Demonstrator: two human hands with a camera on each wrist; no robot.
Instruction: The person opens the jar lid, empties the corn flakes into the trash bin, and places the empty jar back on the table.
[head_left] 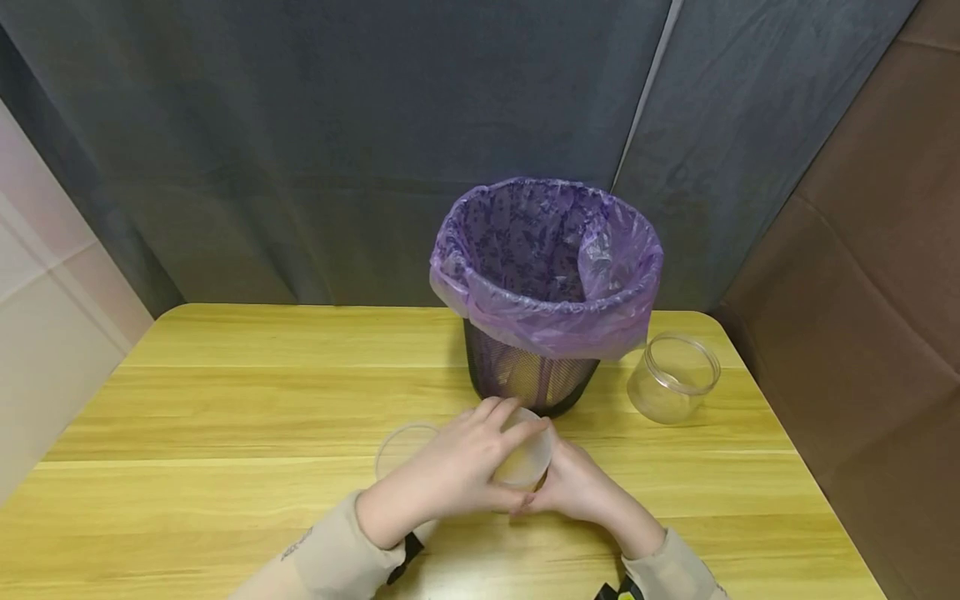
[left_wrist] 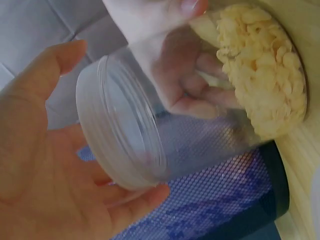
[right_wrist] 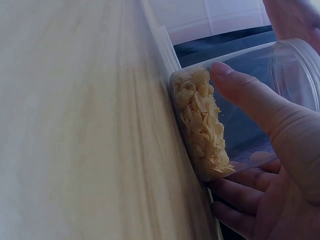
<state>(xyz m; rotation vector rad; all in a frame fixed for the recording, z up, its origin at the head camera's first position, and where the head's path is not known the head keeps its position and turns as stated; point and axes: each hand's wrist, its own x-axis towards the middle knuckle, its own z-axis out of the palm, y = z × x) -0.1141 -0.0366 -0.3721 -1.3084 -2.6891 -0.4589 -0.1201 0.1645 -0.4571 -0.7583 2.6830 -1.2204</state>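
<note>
Screw-top plastic jar [left_wrist: 185, 150] with pale yellow flakes [left_wrist: 267, 75] in its bottom is held between two hands just in front of a mesh wastebasket [head_left: 536, 379]. From the head view the hands hide most of the jar's body, and only part of its frosted lid [head_left: 525, 462] shows; whether the base touches the wood-grain table [head_left: 262, 467] is hard to make out.

The left hand [head_left: 468, 458] reaches over the top, its fingers spread and curved round the lid's edge. In the left wrist view the thumb stands off the lid on one side, while the fingers are partly hidden behind it. The right hand [head_left: 573, 483] grips the body lower down, thumb along one side and fingers wrapped round the other, some fingertips cut off from sight by the flakes. Both forearms come in from the near edge, and their beige sleeves run out of frame.

By the left wrist a clear round container [head_left: 401, 446] is mostly covered, with just its rim plain. Purple bag [head_left: 570, 329] lines the wastebasket and folds over its top. To its right stands an open clear jar [head_left: 671, 392].
</note>
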